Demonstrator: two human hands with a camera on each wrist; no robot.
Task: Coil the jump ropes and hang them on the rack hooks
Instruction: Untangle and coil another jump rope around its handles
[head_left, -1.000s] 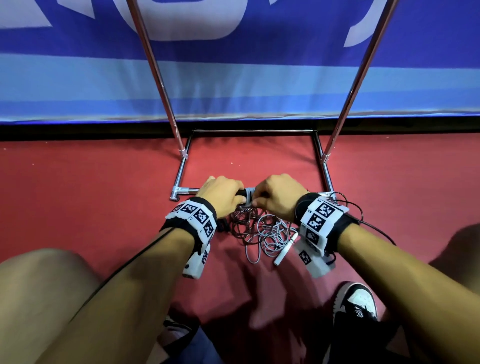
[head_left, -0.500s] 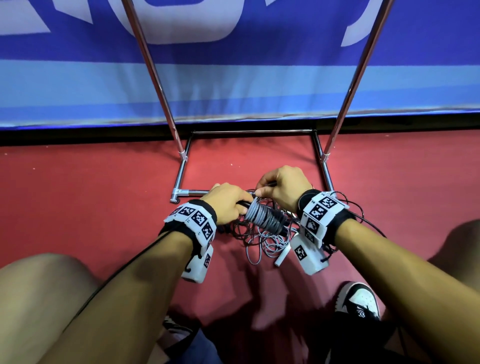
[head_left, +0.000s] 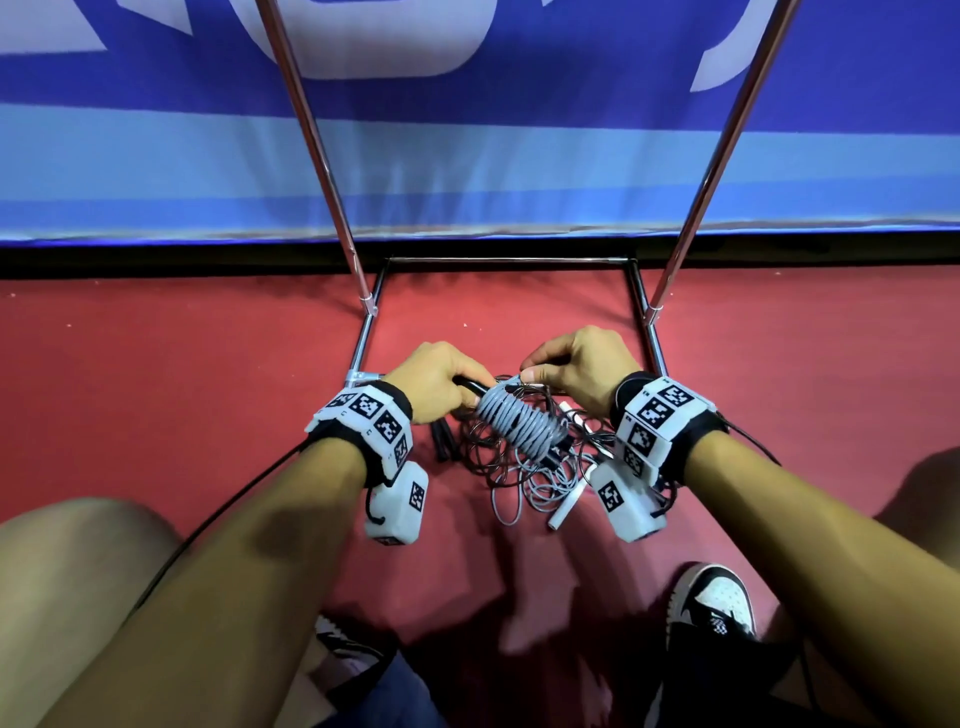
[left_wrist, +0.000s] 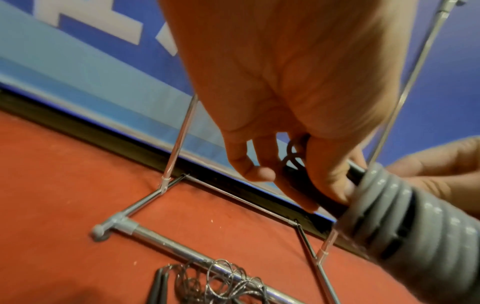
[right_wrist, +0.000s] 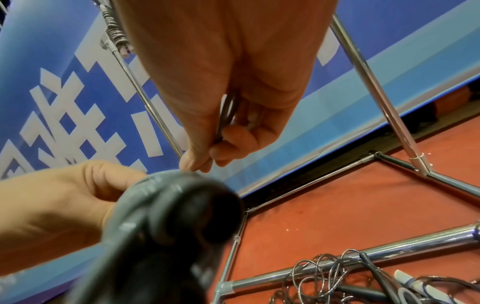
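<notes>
over red floor (head_left: 156, 395), hands clamped on grey-wrapped rope handles (head_left: 519, 423) (left (head_left: 434, 382), right (head_left: 579, 364)), loose ropes (head_left: 524, 467) against rack base (head_left: 509, 260)

Red carpeted floor (head_left: 156, 395) extending to a black baseboard strip (head_left: 156, 257). Behind it, a blue banner (head_left: 467, 156) with large white lettering and a paler blue lower band. Foreground: black-and-white sneaker (head_left: 711, 608) on the floor at lower right.
</notes>
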